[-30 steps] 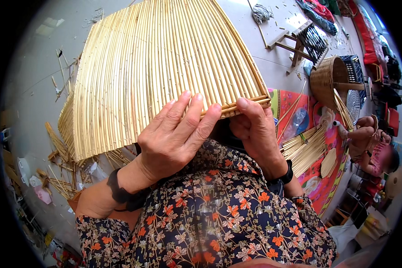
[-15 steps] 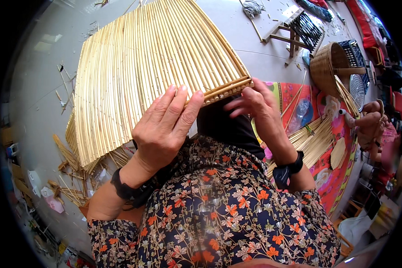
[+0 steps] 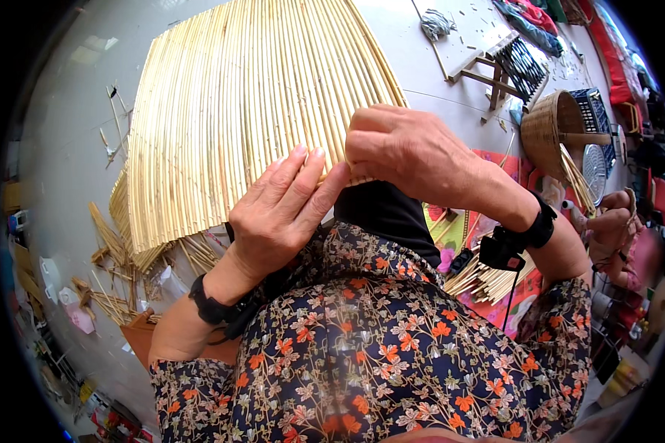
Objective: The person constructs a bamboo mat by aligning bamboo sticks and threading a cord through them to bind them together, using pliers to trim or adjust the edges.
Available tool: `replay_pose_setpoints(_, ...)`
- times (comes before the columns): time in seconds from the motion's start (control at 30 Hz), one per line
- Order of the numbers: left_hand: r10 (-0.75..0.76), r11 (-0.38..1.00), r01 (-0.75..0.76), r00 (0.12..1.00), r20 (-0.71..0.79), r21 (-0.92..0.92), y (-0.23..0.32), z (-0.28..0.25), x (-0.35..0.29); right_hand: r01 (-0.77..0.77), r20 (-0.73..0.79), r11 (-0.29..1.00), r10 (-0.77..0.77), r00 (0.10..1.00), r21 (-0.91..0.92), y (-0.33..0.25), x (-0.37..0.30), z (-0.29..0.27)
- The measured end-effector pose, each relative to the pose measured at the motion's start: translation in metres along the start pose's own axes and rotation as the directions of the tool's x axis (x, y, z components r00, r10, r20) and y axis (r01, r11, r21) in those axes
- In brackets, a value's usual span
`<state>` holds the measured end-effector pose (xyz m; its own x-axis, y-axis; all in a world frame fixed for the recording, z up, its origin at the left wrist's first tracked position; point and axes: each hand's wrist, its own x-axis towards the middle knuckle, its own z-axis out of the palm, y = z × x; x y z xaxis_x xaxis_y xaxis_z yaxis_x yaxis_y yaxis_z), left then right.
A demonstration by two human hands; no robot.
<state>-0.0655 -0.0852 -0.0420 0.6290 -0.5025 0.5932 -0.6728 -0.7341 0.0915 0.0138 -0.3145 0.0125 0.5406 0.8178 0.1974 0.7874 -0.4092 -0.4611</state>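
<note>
A stiff mat of pale, reed-like stalks [image 3: 222, 111] lies over my lap and reaches away from me. My left hand [image 3: 281, 214] holds its near edge, with long fingers on top pressing the stalks. Beside it, my right hand [image 3: 403, 148] is bent over the near right corner with its fingers curled in and closed on the mat's edge. The knuckles cover that corner, so the fingertips and the binding strip beneath them are mostly hidden.
Loose stalks [image 3: 192, 255] lie on the floor at left. To the right, a bundle of stalks [image 3: 484, 280] rests on a red flowered cloth [image 3: 488, 159]. Beyond stand a woven basket [image 3: 543, 136] and a folding stool [image 3: 499, 77]. Another person's hand [image 3: 609, 221] shows at far right.
My right hand has moved from the outer end of the edge strip up and left over the corner, its fingers now curled. My left hand keeps its hold; the mat has shifted slightly in view.
</note>
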Motion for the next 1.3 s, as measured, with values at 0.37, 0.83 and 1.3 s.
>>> replay_pose_setpoints(0.37,0.02,0.999,-0.023,0.997,-0.071,-0.037,-0.02,-0.003,-0.013,0.13,-0.107,0.99,-0.125,0.986,0.048,-0.002,0.019,0.018)
replay_pose_setpoints(0.83,0.026,0.997,-0.032,0.995,-0.091,-0.063,-0.026,0.001,-0.019,0.095,-0.023,0.994,-0.094,0.995,0.045,-0.004,0.022,0.017)
replay_pose_setpoints(1.3,-0.015,0.996,0.008,0.997,-0.079,-0.084,-0.022,-0.003,-0.012,-0.364,0.197,0.409,0.396,0.897,0.837,-0.007,0.038,-0.007)
